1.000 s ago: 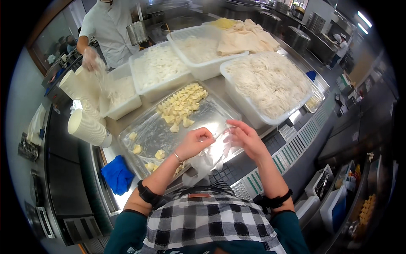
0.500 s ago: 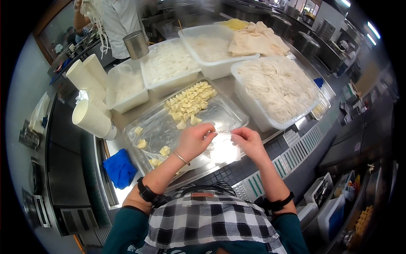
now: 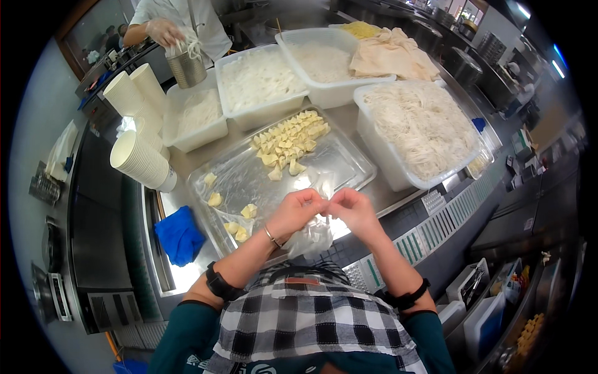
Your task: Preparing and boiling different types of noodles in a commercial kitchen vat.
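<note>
A thin clear plastic bag [image 3: 311,242] hangs between my hands at the near edge of a metal tray [image 3: 341,144]. My left hand [image 3: 296,213] pinches it with thumb and forefinger, and my right hand [image 3: 356,213] pinches it right beside, the fingertips of both nearly touching. Part of the film shows beyond my fingers, over the tray. On the tray, a cluster of small pale-yellow folded dumplings [image 3: 289,140] sits toward the far side. Several loose dumplings [image 3: 248,210] lie at the near left, some by a crumpled bit of clear film.
White tubs of noodles [image 3: 420,128] stand behind and right of the tray, one partly covered by a beige cloth [image 3: 395,55]. Stacked paper cups [image 3: 142,161] and a blue cloth [image 3: 179,234] are at left. Across the counter, a gloved co-worker's hand [image 3: 163,31] holds noodles over a metal can [image 3: 187,67].
My hands have come together, and the bag, earlier stretched flat between them, now hangs crumpled. The co-worker's noodles have come down to the can.
</note>
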A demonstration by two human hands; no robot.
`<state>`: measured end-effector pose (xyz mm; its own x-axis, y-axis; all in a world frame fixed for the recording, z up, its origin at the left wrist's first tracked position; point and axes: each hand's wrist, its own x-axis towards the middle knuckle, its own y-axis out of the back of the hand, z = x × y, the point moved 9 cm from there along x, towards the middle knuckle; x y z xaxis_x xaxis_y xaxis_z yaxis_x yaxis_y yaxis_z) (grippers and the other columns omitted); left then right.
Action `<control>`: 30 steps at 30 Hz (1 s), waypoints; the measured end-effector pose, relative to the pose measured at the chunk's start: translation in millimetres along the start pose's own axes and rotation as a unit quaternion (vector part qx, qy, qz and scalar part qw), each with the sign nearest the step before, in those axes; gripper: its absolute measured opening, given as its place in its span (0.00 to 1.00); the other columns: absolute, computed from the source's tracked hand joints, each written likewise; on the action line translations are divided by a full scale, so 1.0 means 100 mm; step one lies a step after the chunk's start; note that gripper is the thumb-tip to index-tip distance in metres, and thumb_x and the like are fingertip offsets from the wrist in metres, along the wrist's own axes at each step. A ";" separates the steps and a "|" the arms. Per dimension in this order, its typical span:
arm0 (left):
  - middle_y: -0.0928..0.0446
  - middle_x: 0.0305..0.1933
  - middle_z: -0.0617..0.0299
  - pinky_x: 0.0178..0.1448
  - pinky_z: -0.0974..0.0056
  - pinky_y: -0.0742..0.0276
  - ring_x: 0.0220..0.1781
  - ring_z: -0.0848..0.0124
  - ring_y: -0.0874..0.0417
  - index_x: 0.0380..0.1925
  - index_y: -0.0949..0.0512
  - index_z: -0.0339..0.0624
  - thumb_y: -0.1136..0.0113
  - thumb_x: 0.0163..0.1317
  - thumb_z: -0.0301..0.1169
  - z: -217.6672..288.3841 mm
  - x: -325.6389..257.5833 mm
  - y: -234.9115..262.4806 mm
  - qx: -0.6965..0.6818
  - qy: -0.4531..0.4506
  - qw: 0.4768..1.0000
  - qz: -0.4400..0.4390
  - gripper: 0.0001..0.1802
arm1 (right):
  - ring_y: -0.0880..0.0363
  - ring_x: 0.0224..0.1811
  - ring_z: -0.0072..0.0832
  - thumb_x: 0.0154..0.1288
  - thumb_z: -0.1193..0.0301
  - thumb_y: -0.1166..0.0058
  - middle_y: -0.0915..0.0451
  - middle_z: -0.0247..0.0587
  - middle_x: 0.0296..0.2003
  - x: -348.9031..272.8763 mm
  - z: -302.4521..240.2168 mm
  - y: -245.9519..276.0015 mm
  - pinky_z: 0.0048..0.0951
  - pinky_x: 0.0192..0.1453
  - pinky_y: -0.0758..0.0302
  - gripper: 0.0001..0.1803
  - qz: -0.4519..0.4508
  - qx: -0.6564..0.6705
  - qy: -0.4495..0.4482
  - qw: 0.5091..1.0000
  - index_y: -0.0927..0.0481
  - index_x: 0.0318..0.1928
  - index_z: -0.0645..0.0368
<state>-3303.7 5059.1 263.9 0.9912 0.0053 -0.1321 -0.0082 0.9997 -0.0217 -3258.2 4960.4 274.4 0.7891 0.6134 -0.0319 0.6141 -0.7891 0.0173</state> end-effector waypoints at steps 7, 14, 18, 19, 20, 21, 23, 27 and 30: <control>0.27 0.24 0.70 0.29 0.80 0.38 0.25 0.85 0.33 0.25 0.26 0.42 0.44 0.54 0.35 0.04 -0.04 0.18 -0.035 0.023 0.997 0.062 0.08 | 0.35 0.23 0.12 0.54 0.75 0.49 0.28 0.27 0.22 0.02 -0.02 0.06 0.14 0.28 0.38 0.03 0.023 0.054 -0.026 0.998 0.26 0.27 0.62; 0.27 0.29 0.68 0.37 0.76 0.34 0.32 0.83 0.30 0.28 0.26 0.40 0.43 0.52 0.32 0.09 -0.03 -0.05 -0.005 -0.060 0.998 0.005 0.08 | 0.38 0.19 0.13 0.54 0.70 0.48 0.32 0.27 0.17 0.04 0.20 -0.03 0.15 0.23 0.42 0.09 0.029 0.065 -0.070 0.995 0.28 0.21 0.60; 0.27 0.26 0.69 0.36 0.75 0.33 0.30 0.82 0.30 0.26 0.26 0.39 0.43 0.52 0.30 0.09 -0.07 -0.01 -0.042 -0.008 0.999 0.026 0.06 | 0.40 0.17 0.14 0.54 0.70 0.48 0.35 0.26 0.15 0.03 0.32 -0.01 0.16 0.21 0.45 0.10 0.054 0.141 -0.125 0.981 0.29 0.20 0.59; 0.27 0.26 0.69 0.36 0.75 0.33 0.30 0.82 0.30 0.26 0.26 0.39 0.43 0.52 0.30 0.04 -0.05 0.04 -0.042 -0.008 0.999 0.024 0.06 | 0.41 0.17 0.14 0.54 0.70 0.48 0.36 0.25 0.15 0.02 0.26 0.10 0.16 0.20 0.45 0.10 0.086 0.157 -0.100 0.979 0.29 0.19 0.58; 0.27 0.25 0.69 0.35 0.75 0.33 0.29 0.82 0.30 0.25 0.26 0.39 0.44 0.52 0.30 -0.01 -0.04 0.20 -0.056 -0.032 0.996 0.068 0.06 | 0.42 0.17 0.14 0.54 0.69 0.49 0.36 0.25 0.14 0.02 0.19 0.21 0.16 0.20 0.46 0.10 0.114 0.172 -0.075 0.976 0.30 0.19 0.58; 0.27 0.24 0.70 0.34 0.75 0.33 0.28 0.82 0.30 0.24 0.27 0.39 0.45 0.52 0.29 -0.05 -0.03 0.33 -0.070 -0.055 0.990 0.108 0.05 | 0.37 0.20 0.16 0.54 0.70 0.48 0.32 0.29 0.17 0.02 0.12 0.36 0.16 0.23 0.41 0.08 0.109 0.109 -0.047 0.987 0.28 0.22 0.60; 0.28 0.22 0.69 0.33 0.75 0.34 0.27 0.82 0.31 0.24 0.27 0.38 0.45 0.52 0.30 -0.10 -0.03 0.42 -0.026 -0.070 0.990 0.120 0.06 | 0.33 0.22 0.19 0.53 0.71 0.48 0.29 0.32 0.21 -0.01 -0.12 0.45 0.17 0.26 0.38 0.07 0.146 -0.016 0.054 0.988 0.27 0.25 0.61; 0.29 0.19 0.66 0.28 0.74 0.35 0.23 0.83 0.33 0.22 0.30 0.37 0.47 0.53 0.31 -0.02 -0.06 0.32 0.156 -0.113 0.972 0.132 0.08 | 0.27 0.29 0.36 0.52 0.78 0.51 0.26 0.44 0.35 -0.36 -0.84 0.00 0.27 0.33 0.30 0.10 0.133 -0.254 0.350 0.892 0.28 0.37 0.63; 0.31 0.18 0.65 0.26 0.72 0.36 0.23 0.82 0.34 0.22 0.31 0.37 0.48 0.54 0.32 0.10 -0.07 0.18 0.175 -0.151 0.965 0.124 0.09 | 0.27 0.29 0.40 0.52 0.81 0.55 0.27 0.48 0.35 -0.39 -0.61 -0.27 0.30 0.34 0.29 0.11 0.047 -0.296 0.332 0.894 0.29 0.39 0.63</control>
<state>-3309.3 5077.3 274.5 0.9584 0.1983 0.2053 -0.2568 0.9128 0.3175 -3304.9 4959.7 335.9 0.5522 0.5843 0.5947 0.2893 -0.8033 0.5206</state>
